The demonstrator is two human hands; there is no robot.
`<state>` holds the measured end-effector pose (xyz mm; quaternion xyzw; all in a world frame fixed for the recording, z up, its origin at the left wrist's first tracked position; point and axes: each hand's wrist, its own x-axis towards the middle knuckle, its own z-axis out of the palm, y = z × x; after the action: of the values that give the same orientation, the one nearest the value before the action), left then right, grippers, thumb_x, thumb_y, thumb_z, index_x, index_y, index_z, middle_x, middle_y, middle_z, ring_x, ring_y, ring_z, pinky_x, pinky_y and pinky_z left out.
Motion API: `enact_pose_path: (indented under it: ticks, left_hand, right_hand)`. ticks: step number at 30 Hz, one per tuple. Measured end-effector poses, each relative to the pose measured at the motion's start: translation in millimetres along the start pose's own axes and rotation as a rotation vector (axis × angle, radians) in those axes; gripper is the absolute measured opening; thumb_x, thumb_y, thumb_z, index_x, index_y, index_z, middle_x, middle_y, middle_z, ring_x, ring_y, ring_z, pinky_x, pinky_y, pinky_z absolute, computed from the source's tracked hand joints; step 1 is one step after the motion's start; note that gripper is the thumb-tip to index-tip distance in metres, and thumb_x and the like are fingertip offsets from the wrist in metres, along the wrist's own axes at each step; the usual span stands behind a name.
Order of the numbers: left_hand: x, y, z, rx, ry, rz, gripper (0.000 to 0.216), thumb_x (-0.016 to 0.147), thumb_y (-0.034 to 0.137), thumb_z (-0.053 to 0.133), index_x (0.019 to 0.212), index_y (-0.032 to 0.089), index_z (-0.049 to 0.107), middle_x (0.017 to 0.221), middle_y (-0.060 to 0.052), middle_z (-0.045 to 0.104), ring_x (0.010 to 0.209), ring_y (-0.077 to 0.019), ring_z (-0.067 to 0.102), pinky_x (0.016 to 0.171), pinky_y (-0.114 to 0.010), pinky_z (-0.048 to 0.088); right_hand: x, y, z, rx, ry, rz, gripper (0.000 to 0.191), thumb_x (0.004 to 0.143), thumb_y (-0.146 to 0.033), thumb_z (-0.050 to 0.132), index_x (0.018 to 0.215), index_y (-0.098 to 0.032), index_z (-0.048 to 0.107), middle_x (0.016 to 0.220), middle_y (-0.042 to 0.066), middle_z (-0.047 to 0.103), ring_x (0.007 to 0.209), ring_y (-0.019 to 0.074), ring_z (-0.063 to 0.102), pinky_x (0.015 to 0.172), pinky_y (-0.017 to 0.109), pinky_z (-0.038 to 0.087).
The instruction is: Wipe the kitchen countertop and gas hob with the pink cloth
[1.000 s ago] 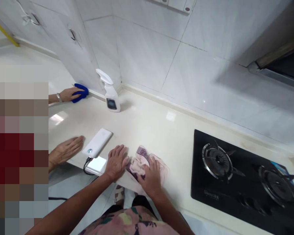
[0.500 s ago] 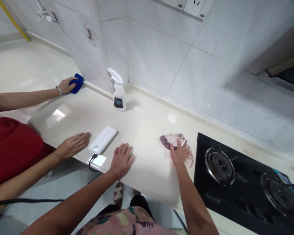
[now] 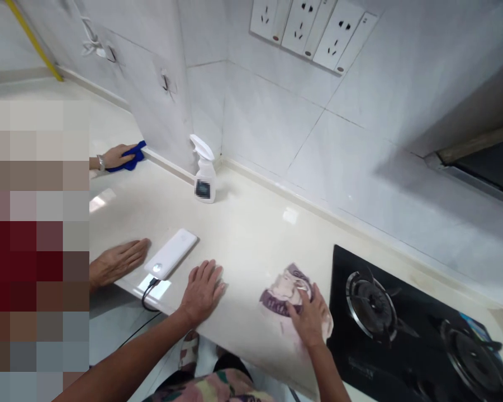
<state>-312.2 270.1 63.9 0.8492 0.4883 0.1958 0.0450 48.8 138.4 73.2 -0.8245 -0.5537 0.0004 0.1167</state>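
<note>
My right hand [image 3: 310, 321] grips a crumpled pink and purple patterned cloth [image 3: 281, 293], pressed against the white countertop [image 3: 245, 240] just left of the gas stove. The fingers are bent over the cloth's right part and hide some of it. My left hand [image 3: 202, 293] lies flat near the counter's front edge, open, with nothing in it. Close to its left is a white power bank [image 3: 171, 254] with a black cable plugged into its near end.
A white spray bottle [image 3: 205, 173] stands upright by the wall corner. To the right is the black gas stove [image 3: 343, 357]. At the left, a co-worker's hand [image 3: 116, 156] holds a blue cloth [image 3: 132, 159]; their other hand [image 3: 119, 262] rests on the counter. Wall sockets [image 3: 302, 28] are above.
My right hand has drawn the cloth toward the counter's front edge, and the cloth is more bunched. My left hand stays in place. The co-worker's blue cloth has changed shape. The view has tilted upward.
</note>
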Motion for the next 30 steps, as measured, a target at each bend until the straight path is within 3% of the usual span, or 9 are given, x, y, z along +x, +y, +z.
enact_pose_path:
  ticks: [3,7,11,16,20,23,26,30]
  left_hand:
    - [-2.6,-0.1,2.8,0.019,0.028,0.009,0.049,0.108,0.046,0.044,0.142,0.016,0.064,0.154,-0.019,0.058,0.147,-0.037,0.046,0.118,-0.056,0.034]
    - [-6.2,-0.4,3.8,0.051,0.022,-0.001,0.05,0.108,0.05,0.047,0.145,0.02,0.062,0.155,-0.015,0.058,0.147,-0.0341,0.046,0.12,-0.053,0.033]
    - [-8.1,1.0,3.3,0.056,0.007,-0.03,0.053,0.108,0.05,0.045,0.151,0.02,0.056,0.156,-0.013,0.058,0.147,-0.0322,0.045,0.122,-0.052,0.032]
    - [-7.9,5.5,-1.8,0.003,-0.036,-0.051,0.056,0.107,0.051,0.047,0.154,0.02,0.052,0.157,-0.015,0.054,0.147,-0.033,0.044,0.122,-0.053,0.032]
    - [-9.4,7.5,-2.6,-0.047,-0.033,-0.069,0.061,0.106,0.052,0.049,0.158,0.02,0.046,0.162,-0.019,0.046,0.149,-0.0354,0.041,0.121,-0.056,0.034]
    - [-10.5,6.4,0.3,-0.062,0.015,-0.077,0.064,0.105,0.052,0.051,0.161,0.021,0.042,0.168,-0.021,0.036,0.156,-0.0389,0.032,0.122,-0.059,0.033]
    - [-10.6,3.5,0.8,-0.097,0.046,-0.078,0.072,0.104,0.059,0.05,0.164,0.021,0.038,0.17,-0.021,0.033,0.159,-0.0405,0.028,0.123,-0.06,0.029]
    - [-15.6,5.9,-6.1,-0.205,-0.018,0.02,0.084,0.098,0.073,0.049,0.164,0.021,0.04,0.167,-0.02,0.042,0.157,-0.0394,0.032,0.123,-0.058,0.025]
  right_hand:
    - [50.1,37.4,-1.8,-0.017,-0.011,0.167,0.062,0.088,-0.052,0.06,0.14,-0.02,0.064,0.167,0.02,0.03,0.141,0.0455,0.041,0.108,0.064,0.04]
    - [134.0,34.6,4.3,-0.016,-0.035,0.213,0.063,0.091,-0.053,0.05,0.145,-0.023,0.062,0.171,0.014,0.03,0.141,0.0442,0.037,0.111,0.066,0.036]
    - [201.1,-15.7,17.2,0.034,-0.057,0.143,0.067,0.093,-0.058,0.048,0.149,-0.023,0.059,0.166,0.013,0.038,0.142,0.0426,0.034,0.116,0.065,0.029]
    - [236.8,-124.6,27.3,0.067,-0.127,-0.054,0.069,0.096,-0.06,0.049,0.153,-0.022,0.055,0.168,0.015,0.033,0.144,0.0426,0.03,0.118,0.065,0.023]
    - [218.4,-210.0,29.6,0.097,-0.208,-0.252,0.066,0.096,-0.054,0.055,0.152,-0.019,0.056,0.17,0.015,0.032,0.146,0.0448,0.028,0.117,0.065,0.022]
    - [174.6,-246.7,30.0,0.123,-0.246,-0.404,0.064,0.096,-0.053,0.058,0.15,-0.018,0.058,0.171,0.016,0.03,0.147,0.0461,0.026,0.118,0.066,0.022]
    - [117.0,-254.7,30.2,0.174,-0.271,-0.518,0.061,0.098,-0.049,0.057,0.15,-0.018,0.056,0.173,0.016,0.027,0.151,0.0454,0.023,0.12,0.066,0.02]
    - [57.4,-231.4,28.7,0.313,-0.344,-0.598,0.058,0.096,-0.043,0.059,0.149,-0.02,0.054,0.175,0.016,0.024,0.158,0.0429,0.018,0.122,0.067,0.023]
